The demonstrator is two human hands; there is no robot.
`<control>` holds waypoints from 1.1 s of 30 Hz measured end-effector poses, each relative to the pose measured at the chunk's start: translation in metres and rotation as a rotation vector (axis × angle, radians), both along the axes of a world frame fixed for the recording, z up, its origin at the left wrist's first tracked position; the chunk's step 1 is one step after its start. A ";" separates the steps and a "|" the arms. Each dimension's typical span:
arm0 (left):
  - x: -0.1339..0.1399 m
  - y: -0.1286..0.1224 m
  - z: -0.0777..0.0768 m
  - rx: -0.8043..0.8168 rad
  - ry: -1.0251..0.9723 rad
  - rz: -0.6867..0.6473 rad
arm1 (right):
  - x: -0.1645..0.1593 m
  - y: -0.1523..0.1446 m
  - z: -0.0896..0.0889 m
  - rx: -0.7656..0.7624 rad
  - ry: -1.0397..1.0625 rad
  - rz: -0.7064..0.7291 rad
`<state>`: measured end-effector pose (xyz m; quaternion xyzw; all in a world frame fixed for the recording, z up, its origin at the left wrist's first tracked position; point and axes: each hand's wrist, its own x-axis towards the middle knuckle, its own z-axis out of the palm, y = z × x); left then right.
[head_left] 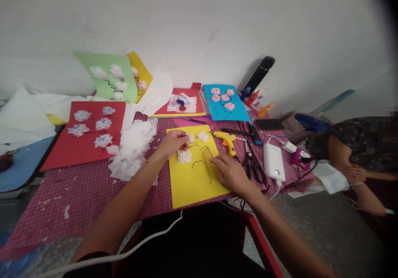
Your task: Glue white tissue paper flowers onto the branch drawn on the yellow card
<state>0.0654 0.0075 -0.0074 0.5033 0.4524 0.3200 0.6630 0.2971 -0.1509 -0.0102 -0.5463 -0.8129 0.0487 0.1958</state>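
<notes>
A yellow sheet of paper (189, 187) lies before me, with drawn dark stems (205, 166) on it. My left hand (174, 143) is closed at the sheet's upper left, fingers pinched at a small white tissue flower (190, 137). Two more white tissue flowers, one at the top (203, 136) and one lower left (184, 156), rest on the paper. Over the right side of the sheet, my right hand (231, 173) is closed around a thin pen-like stick (210, 153); its tip points toward the stems, and whether it touches the paper I cannot tell.
A yellow glue gun (228, 141) and black scissors (253, 164) lie right of the sheet, near a white power bank (273, 162). Crumpled tissue pieces (133, 141) pile up at left. Finished flower cards, like the red one (62, 145), stand around. Another person's arm (345, 162) is at far right.
</notes>
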 end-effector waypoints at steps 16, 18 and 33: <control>0.000 -0.006 0.009 0.013 -0.047 0.023 | 0.044 0.070 0.017 -0.371 -0.115 -0.727; 0.001 -0.005 0.006 0.007 -0.047 0.027 | 0.052 0.068 0.013 -0.402 0.012 -0.711; 0.001 -0.002 -0.008 0.006 -0.071 0.013 | 0.020 0.025 0.030 -0.421 1.180 -0.426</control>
